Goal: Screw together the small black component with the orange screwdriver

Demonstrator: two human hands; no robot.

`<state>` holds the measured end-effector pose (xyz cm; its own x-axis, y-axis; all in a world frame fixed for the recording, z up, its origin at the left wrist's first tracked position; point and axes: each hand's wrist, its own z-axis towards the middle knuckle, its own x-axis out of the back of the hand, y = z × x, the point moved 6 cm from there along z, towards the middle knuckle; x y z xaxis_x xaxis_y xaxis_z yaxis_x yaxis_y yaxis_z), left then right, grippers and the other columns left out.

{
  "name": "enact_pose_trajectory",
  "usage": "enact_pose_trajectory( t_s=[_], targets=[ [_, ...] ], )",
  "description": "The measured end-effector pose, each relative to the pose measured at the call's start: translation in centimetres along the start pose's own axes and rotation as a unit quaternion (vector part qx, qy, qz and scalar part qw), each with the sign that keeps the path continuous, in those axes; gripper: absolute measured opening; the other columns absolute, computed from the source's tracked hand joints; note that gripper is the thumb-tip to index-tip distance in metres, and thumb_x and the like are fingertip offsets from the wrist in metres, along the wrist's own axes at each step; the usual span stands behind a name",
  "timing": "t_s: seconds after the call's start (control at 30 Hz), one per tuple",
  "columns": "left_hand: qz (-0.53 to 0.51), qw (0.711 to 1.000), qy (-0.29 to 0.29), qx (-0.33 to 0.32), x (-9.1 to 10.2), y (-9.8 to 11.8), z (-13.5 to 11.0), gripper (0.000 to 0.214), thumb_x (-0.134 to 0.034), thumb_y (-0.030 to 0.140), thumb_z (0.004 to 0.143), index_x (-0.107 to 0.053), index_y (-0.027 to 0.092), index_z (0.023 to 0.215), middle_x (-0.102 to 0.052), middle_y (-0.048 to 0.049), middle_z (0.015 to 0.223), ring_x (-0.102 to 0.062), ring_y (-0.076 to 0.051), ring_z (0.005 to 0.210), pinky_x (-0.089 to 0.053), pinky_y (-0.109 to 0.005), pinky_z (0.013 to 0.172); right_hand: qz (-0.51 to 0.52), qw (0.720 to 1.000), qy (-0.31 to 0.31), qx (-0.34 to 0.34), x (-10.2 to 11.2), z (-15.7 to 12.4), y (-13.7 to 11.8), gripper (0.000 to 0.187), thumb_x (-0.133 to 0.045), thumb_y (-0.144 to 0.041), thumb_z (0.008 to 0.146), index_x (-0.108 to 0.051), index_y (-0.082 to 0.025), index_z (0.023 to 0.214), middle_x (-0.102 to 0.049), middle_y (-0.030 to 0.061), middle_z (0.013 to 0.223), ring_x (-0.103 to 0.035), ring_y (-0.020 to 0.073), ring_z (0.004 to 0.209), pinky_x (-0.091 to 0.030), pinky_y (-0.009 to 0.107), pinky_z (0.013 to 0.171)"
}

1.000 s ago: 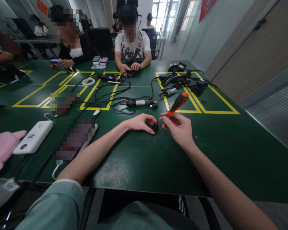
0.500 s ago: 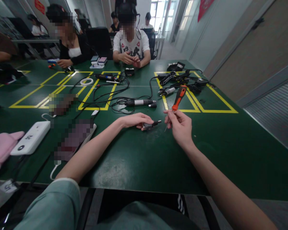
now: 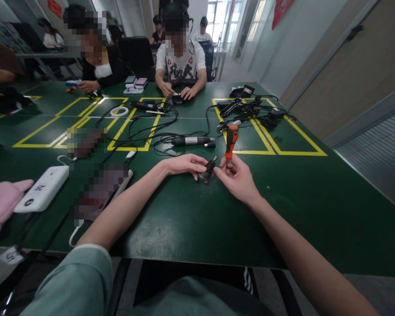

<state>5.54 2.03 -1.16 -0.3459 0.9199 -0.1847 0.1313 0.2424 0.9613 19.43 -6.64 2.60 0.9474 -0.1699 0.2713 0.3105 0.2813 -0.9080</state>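
The green bench [image 3: 191,228] fills the middle of the frame; over it, at the centre, the left hand [image 3: 188,163] and the right hand [image 3: 239,179] sit just beside each other; the screwdriver [image 3: 231,140], right of centre, stands handle up, the right hand pinching it below the handle; the small dark part [image 3: 210,167], at centre, is pinched between the left hand's thumb and fingers, a thin stub tilted upward; whether the screwdriver touches it cannot be told; good work here, I judge, wants a firm left pinch, a straight screwdriver and fingertips clear of its end.
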Motion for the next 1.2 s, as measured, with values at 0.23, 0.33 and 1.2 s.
enact_pose_trajectory(
  t_s=[0.23, 0.33, 1.2],
  targets=[
    [-0.005, 1.000, 0.013, 0.009, 0.2, -0.1, 0.0, 0.058, -0.094, 0.060, 0.065, -0.078, 0.012, 0.094, -0.077, -0.0081, 0.091, -0.069, -0.011, 0.064, -0.054, -0.021, 0.060, -0.009, 0.999, -0.050, 0.002, -0.6, 0.1, 0.3, 0.027, -0.071, -0.040, 0.087, -0.051, -0.023, 0.083, -0.049, -0.0075, 0.064, -0.041, 0.0094, 0.053, -0.031, 0.025, 0.051],
    [-0.008, 1.000, 0.013, 0.011, 0.3, -0.1, 0.0, 0.059, -0.095, 0.059, 0.063, -0.078, 0.011, 0.093, -0.077, -0.0075, 0.089, -0.066, -0.009, 0.060, -0.051, -0.019, 0.056, -0.019, 0.998, -0.053, 0.006, -0.6, 0.1, 0.3, 0.024, -0.069, -0.040, 0.089, -0.053, -0.023, 0.084, -0.051, -0.0070, 0.064, -0.042, 0.0096, 0.053, -0.031, 0.026, 0.052],
    [0.002, 0.992, 0.106, -0.071, 1.0, 0.1, 0.6, 0.050, -0.098, 0.021, 0.057, -0.074, 0.013, 0.100, -0.077, -0.0088, 0.107, -0.070, -0.015, 0.096, -0.053, -0.035, 0.097, 0.088, 0.993, 0.082, -0.005, 1.1, 0.8, 1.3, 0.038, -0.061, -0.060, 0.094, -0.058, -0.023, 0.085, -0.052, -0.0064, 0.056, -0.039, 0.0086, 0.044, -0.031, 0.024, 0.044]
  ],
)
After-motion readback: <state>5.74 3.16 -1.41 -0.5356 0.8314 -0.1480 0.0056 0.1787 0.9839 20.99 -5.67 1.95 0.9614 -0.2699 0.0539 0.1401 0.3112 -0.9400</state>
